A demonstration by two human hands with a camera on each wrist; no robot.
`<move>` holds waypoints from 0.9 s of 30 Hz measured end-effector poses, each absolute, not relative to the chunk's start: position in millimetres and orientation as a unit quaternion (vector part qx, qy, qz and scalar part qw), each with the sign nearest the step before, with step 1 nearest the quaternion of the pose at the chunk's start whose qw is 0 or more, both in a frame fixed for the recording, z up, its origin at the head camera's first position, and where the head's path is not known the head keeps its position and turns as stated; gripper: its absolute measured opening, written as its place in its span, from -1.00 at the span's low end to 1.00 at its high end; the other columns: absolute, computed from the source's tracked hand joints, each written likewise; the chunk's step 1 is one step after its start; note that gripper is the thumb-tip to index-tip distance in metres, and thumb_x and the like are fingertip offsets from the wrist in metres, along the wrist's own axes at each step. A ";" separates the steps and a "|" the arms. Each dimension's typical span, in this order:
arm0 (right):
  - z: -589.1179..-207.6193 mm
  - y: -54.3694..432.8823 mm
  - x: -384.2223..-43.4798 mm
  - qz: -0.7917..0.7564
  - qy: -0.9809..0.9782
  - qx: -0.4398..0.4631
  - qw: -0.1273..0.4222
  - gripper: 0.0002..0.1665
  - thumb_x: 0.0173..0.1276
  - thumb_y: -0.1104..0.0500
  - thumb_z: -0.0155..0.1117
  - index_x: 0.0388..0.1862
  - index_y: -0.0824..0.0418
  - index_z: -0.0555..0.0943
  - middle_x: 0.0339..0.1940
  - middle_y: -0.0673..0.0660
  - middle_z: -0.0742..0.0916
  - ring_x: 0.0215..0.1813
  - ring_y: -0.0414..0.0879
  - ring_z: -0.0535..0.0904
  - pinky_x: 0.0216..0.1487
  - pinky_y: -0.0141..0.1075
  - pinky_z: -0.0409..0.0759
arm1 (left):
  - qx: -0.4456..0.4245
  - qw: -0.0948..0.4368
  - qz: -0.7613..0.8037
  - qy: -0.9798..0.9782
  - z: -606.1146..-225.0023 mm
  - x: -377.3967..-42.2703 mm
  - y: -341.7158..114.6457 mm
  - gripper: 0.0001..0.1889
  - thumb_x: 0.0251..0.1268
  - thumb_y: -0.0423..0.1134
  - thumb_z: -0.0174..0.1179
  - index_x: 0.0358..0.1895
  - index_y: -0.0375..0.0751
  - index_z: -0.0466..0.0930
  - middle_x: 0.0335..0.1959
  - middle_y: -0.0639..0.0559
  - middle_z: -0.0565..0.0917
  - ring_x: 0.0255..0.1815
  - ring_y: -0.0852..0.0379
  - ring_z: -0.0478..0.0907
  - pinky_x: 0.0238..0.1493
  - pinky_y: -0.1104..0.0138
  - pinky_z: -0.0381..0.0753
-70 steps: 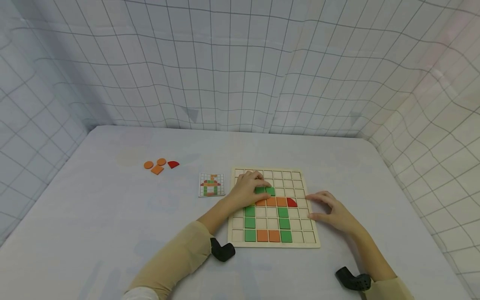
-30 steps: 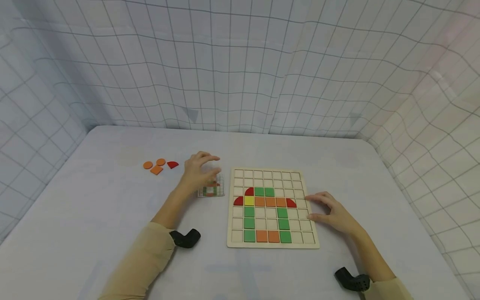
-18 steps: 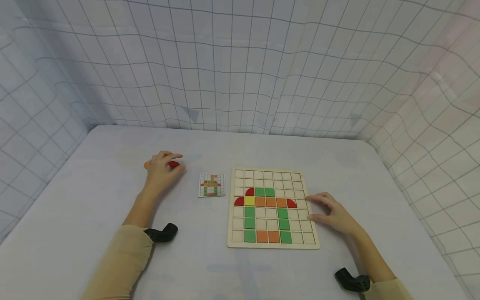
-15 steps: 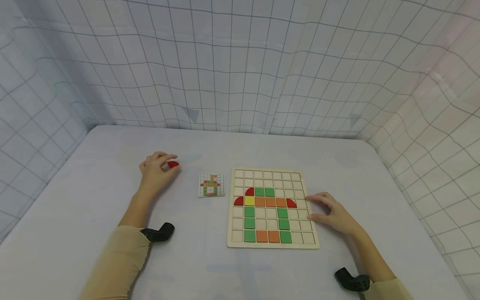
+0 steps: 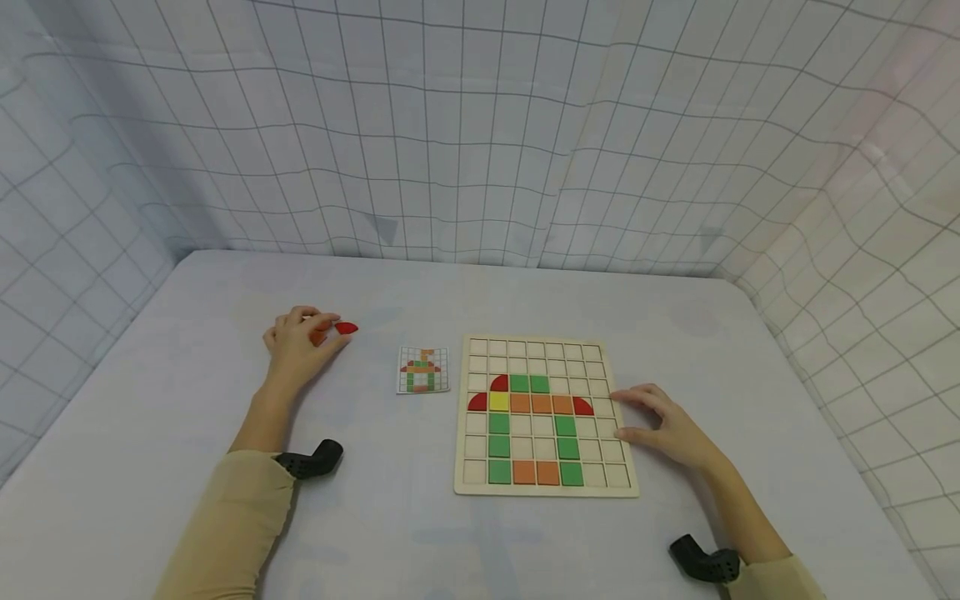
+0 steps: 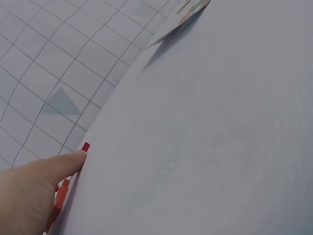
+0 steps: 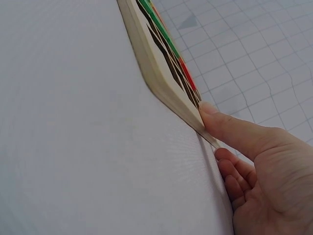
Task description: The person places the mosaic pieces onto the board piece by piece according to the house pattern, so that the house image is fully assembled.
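My left hand (image 5: 295, 340) is over the loose pieces at the table's left. Between its thumb and forefinger, which stand apart, an orange piece (image 5: 318, 337) shows in part; the other orange pieces are hidden under the hand. The thumb tip is close by a red quarter-circle piece (image 5: 347, 328) lying flat; in the left wrist view the thumb partly covers that piece. My right hand (image 5: 666, 427) touches the right edge of the wooden grid board (image 5: 617, 492) with spread thumb and forefinger. Green, orange, yellow and red pieces fill several of the board's squares.
A small pattern card (image 5: 423, 371) lies between the left hand and the board, with a coloured figure on a grid. White cloth (image 5: 405, 550) covers the table. A grid-lined curtain (image 5: 480, 167) hangs behind and at both sides.
My left hand has left the board, passed over the card and come to the loose pieces, then shifted slightly left over the orange ones. The right hand has stayed at the board's edge.
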State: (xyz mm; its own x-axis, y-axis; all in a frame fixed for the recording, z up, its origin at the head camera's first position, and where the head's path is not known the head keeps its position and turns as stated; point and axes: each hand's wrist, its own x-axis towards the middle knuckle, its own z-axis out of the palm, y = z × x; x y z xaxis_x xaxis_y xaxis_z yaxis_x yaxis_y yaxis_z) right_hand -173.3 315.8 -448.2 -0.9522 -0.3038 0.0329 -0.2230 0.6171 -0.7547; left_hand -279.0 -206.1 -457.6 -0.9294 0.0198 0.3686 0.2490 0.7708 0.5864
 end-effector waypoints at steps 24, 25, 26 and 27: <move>-420.5 298.7 -162.9 -0.409 0.899 -0.147 0.050 -0.41 0.06 0.27 0.39 0.11 0.32 0.49 0.01 0.21 0.48 0.10 0.02 0.35 0.09 -0.45 0.25 | -0.105 0.207 -0.363 -0.903 -449.2 -279.6 -190.5 -0.73 0.07 -0.24 0.31 -0.15 -0.26 0.60 -0.10 -0.25 0.43 -0.09 -0.25 0.27 0.04 -0.14 -0.07; -421.9 299.3 -163.3 -0.407 0.900 -0.150 0.048 -0.41 0.06 0.27 0.39 0.11 0.32 0.49 0.01 0.21 0.47 0.10 0.01 0.35 0.09 -0.45 0.25 | -0.109 0.206 -0.363 -0.902 -447.9 -279.5 -187.2 -0.73 0.07 -0.24 0.31 -0.15 -0.26 0.60 -0.11 -0.24 0.44 -0.09 -0.24 0.27 0.04 -0.14 -0.07; -424.9 300.9 -164.4 -0.408 0.900 -0.150 0.046 -0.41 0.06 0.27 0.40 0.11 0.31 0.49 0.01 0.21 0.48 0.10 0.01 0.35 0.09 -0.46 0.25 | -0.112 0.203 -0.366 -0.901 -446.5 -279.4 -183.3 -0.72 0.06 -0.24 0.31 -0.15 -0.26 0.60 -0.11 -0.23 0.44 -0.09 -0.23 0.27 0.04 -0.15 -0.07; -428.3 302.7 -165.6 -0.407 0.900 -0.151 0.044 -0.41 0.06 0.26 0.40 0.12 0.30 0.49 0.01 0.19 0.47 0.11 0.00 0.35 0.09 -0.46 0.24 | -0.116 0.199 -0.364 -0.902 -445.1 -279.3 -179.3 -0.71 0.06 -0.24 0.32 -0.14 -0.25 0.60 -0.11 -0.22 0.44 -0.09 -0.23 0.27 0.04 -0.15 -0.06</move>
